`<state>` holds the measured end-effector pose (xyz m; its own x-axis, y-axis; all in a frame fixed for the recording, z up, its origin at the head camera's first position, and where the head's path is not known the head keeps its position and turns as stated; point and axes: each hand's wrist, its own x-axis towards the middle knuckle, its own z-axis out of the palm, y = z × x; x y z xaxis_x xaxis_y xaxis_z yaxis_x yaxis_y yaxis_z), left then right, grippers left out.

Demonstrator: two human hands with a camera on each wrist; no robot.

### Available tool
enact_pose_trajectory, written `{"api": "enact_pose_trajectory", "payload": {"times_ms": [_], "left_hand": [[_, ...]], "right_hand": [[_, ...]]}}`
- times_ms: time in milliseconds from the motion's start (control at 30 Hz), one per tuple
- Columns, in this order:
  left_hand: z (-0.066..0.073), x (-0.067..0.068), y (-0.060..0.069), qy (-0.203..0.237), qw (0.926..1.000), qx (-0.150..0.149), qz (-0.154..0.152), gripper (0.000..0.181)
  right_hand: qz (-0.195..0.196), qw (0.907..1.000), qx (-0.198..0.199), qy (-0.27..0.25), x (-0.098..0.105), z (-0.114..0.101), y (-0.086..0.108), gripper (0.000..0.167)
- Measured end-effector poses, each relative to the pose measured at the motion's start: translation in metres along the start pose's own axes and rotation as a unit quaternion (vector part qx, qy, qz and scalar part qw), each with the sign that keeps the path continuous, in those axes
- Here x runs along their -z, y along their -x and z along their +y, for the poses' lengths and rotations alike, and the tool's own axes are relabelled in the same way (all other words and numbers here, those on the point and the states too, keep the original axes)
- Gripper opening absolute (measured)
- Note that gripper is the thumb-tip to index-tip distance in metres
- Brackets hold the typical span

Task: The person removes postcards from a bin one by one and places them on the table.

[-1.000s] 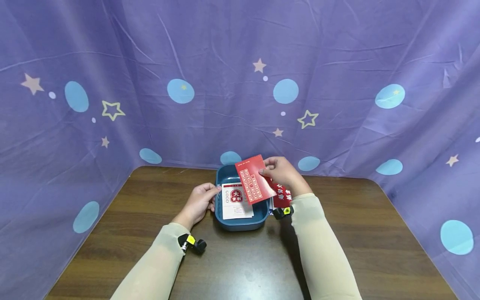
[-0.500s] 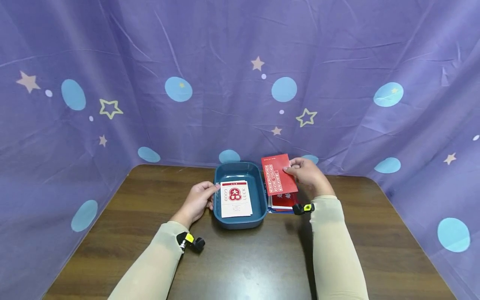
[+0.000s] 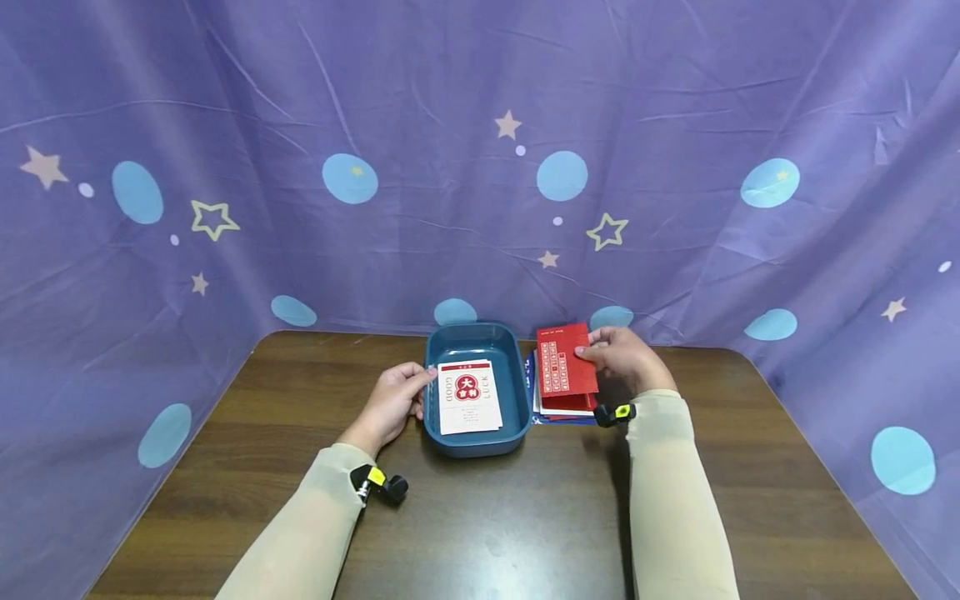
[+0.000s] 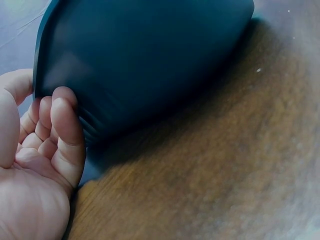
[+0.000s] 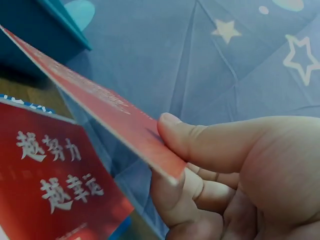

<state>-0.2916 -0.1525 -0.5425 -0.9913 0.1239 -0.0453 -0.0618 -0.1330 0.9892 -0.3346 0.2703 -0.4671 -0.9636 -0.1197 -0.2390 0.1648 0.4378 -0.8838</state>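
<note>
My right hand (image 3: 628,360) pinches a red card (image 3: 567,361) by its right edge, thumb on top and fingers beneath. In the right wrist view the card is tilted above another red card (image 5: 60,185) with silver characters, which lies on a pile. My left hand (image 3: 390,404) grips the left wall of a blue plastic box (image 3: 517,400), thumb at the rim and fingers curled outside, as the left wrist view shows. Inside the box lie white cards (image 3: 470,398), the top one printed with a red emblem and "GOOD LUCK".
The pile right of the box has white and blue cards (image 3: 555,421) under the red one. Box and pile stand on a brown wooden table (image 3: 480,517). Behind the table hangs a purple curtain (image 3: 420,250) with stars and blue ovals.
My right hand has carried the red card rightward from over the box to above the pile and lowered it slightly. The left hand still holds the box's side.
</note>
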Motion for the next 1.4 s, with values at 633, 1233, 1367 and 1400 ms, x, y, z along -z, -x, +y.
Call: {"api": "enact_pose_trajectory", "payload": {"times_ms": [633, 1233, 1367, 1400], "left_hand": [[0.002, 0.0, 0.001, -0.009, 0.9999, 0.004, -0.001, 0.03], [0.0, -0.001, 0.001, 0.0, 1.0, -0.002, 0.003, 0.03], [0.0, -0.001, 0.001, 0.001, 1.0, -0.005, 0.002, 0.03], [0.0, -0.001, 0.001, 0.001, 1.0, -0.004, 0.002, 0.03]], "right_hand": [[0.018, 0.9864, -0.056, 0.153, -0.01, 0.025, -0.014, 0.028], [0.028, 0.9829, -0.063, 0.171, -0.005, 0.017, -0.006, 0.037], [0.032, 0.9871, -0.029, 0.154, -0.004, 0.006, -0.004, 0.034], [0.034, 0.9878, -0.018, 0.151, -0.005, 0.002, -0.002, 0.034]]}}
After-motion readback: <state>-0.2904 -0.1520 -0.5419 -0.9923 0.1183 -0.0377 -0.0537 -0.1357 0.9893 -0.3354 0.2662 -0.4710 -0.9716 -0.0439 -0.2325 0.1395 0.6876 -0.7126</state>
